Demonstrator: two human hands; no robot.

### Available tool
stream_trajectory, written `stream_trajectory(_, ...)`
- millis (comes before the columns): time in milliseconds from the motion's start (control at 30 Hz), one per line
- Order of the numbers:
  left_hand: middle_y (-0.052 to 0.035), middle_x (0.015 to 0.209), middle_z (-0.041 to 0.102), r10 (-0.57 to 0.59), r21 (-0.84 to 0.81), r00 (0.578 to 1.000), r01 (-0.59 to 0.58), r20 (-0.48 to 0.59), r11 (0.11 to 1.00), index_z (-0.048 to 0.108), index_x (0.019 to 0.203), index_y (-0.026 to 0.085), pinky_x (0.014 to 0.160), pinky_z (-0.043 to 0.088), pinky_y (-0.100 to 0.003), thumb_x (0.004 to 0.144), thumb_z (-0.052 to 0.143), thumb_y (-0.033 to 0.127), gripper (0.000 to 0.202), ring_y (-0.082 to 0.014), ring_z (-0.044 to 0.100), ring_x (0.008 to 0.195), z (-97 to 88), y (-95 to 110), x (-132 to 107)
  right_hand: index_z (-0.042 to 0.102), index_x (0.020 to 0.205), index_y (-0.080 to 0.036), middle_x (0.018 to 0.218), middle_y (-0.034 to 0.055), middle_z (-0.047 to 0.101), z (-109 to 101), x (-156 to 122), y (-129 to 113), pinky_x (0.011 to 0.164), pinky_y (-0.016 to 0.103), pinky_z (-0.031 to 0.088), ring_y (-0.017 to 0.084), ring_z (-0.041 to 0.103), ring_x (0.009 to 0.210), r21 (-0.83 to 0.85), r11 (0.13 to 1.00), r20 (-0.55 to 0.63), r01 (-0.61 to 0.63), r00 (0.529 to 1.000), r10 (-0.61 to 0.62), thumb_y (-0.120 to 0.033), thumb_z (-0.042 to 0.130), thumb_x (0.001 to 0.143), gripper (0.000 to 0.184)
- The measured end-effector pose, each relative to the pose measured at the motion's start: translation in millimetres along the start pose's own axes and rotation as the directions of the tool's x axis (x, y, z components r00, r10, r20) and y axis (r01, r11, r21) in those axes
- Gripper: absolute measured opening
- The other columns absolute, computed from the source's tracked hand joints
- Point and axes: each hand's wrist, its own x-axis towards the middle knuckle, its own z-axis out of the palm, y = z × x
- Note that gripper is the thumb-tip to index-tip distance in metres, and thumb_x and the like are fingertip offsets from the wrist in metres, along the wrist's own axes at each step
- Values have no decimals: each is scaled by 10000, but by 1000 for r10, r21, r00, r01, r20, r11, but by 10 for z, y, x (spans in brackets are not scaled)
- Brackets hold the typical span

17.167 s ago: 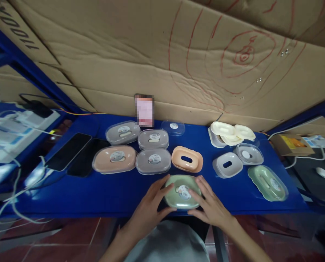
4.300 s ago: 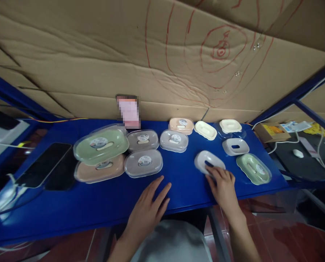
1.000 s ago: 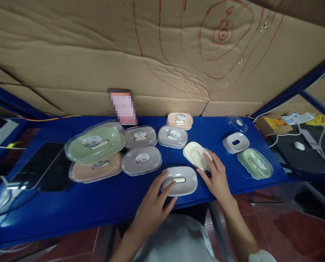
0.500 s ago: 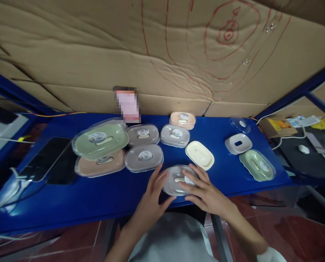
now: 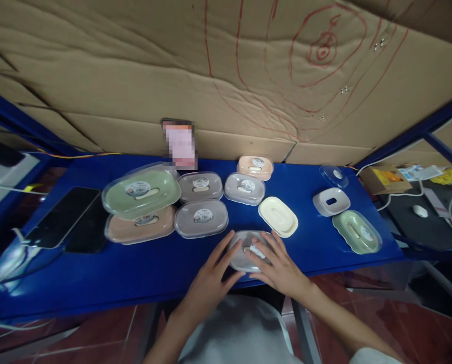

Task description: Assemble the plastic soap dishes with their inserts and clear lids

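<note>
A grey soap box with a clear lid (image 5: 244, 253) lies at the near edge of the blue table (image 5: 153, 268). My left hand (image 5: 211, 280) rests against its left side with the fingers spread. My right hand (image 5: 277, 265) lies flat on top of its lid, fingers stretched out and pressing down. Just beyond the box sits a cream soap tray (image 5: 278, 216), apart from both hands.
Closed soap boxes stand to the left: a green one (image 5: 140, 191) on a peach one (image 5: 139, 228), several grey ones (image 5: 201, 218), a small peach one (image 5: 255, 167). To the right lie a white base (image 5: 331, 201), a clear lid (image 5: 334, 175), a green box (image 5: 357, 231). Phones (image 5: 69, 217) lie far left.
A second ago my right hand was on the cream tray and the grey box had no lid; now the clear lid is on it and both hands press it.
</note>
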Motion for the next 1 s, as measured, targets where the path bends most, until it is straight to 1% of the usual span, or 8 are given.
stream_trajectory(100, -90, 1752, 332, 5, -1, 1000, -5, 5, 1000, 239, 1690, 378, 1228, 475, -429, 1049, 621, 281, 753, -270, 424, 1575, 7, -1, 0, 533, 1570, -308, 1623, 88, 533, 22, -42, -25, 1270, 729, 292, 377, 174, 1653, 26, 1000, -24, -12, 1000, 13, -401, 732, 999, 613)
stream_trajectory(200, -74, 1739, 361, -28, 12, 1000, 27, 8, 1000, 266, 1676, 408, 1213, 493, -425, 1023, 666, 277, 776, -272, 462, 1551, 23, -4, -7, 509, 1582, -373, 1722, 74, 385, 10, -75, -28, 1223, 812, 251, 433, 65, 1658, 58, 997, -37, -44, 998, 46, -356, 776, 967, 671)
stream_trajectory(300, -62, 1716, 399, -39, 28, 999, 40, -13, 999, 298, 1662, 425, 1220, 487, -435, 991, 719, 287, 804, -272, 489, 1533, 44, -12, -22, 442, 1635, -304, 1752, 131, 304, -26, -92, 2, 1241, 700, 357, 411, 132, 1656, 129, 988, -3, -79, 997, 80, -341, 756, 980, 727)
stream_trajectory(400, -71, 1711, 402, -14, 35, 999, 15, -34, 999, 300, 1664, 414, 1230, 479, -453, 982, 732, 310, 814, -278, 482, 1537, 55, -18, -38, 374, 1670, -281, 1740, 143, 327, -60, -102, 57, 1248, 601, 419, 353, 239, 1641, 213, 975, -2, -61, 998, 63, -377, 711, 1006, 751)
stream_trajectory(600, -80, 1695, 417, -16, -3, 1000, 16, -20, 1000, 343, 1639, 407, 1218, 490, -495, 988, 723, 386, 754, -290, 499, 1522, 27, -22, -25, 378, 1665, -326, 1755, 101, 311, -77, -108, 101, 1254, 578, 427, 334, 252, 1640, 303, 951, -25, -60, 997, 71, -410, 658, 1036, 694)
stream_trajectory(767, -80, 1684, 430, -51, -23, 999, 51, 4, 998, 374, 1620, 411, 1201, 506, -505, 983, 731, 401, 730, -301, 504, 1517, 16, -25, -7, 412, 1645, -366, 1722, 92, 384, -95, -101, 86, 1260, 748, 278, 394, 210, 1644, 170, 982, 36, -81, 996, 76, -478, 695, 1008, 705)
stream_trajectory(900, -99, 1663, 454, -68, 4, 997, 68, 30, 998, 355, 1632, 395, 1199, 504, -525, 950, 776, 350, 802, -315, 509, 1510, 9, -17, 21, 411, 1652, -335, 1735, 104, 354, -92, -109, 144, 1248, 603, 428, 368, 198, 1651, 237, 966, 78, -107, 993, 91, -413, 751, 981, 757)
stream_trajectory(1000, -122, 1630, 486, -55, 64, 997, 51, 52, 997, 356, 1640, 381, 1187, 511, -544, 921, 809, 332, 852, -337, 534, 1482, -2, -8, 38, 379, 1668, -308, 1740, 123, 334, -68, -137, 174, 1256, 576, 434, 359, 243, 1640, 257, 964, 53, -74, 997, 62, -426, 773, 962, 817)
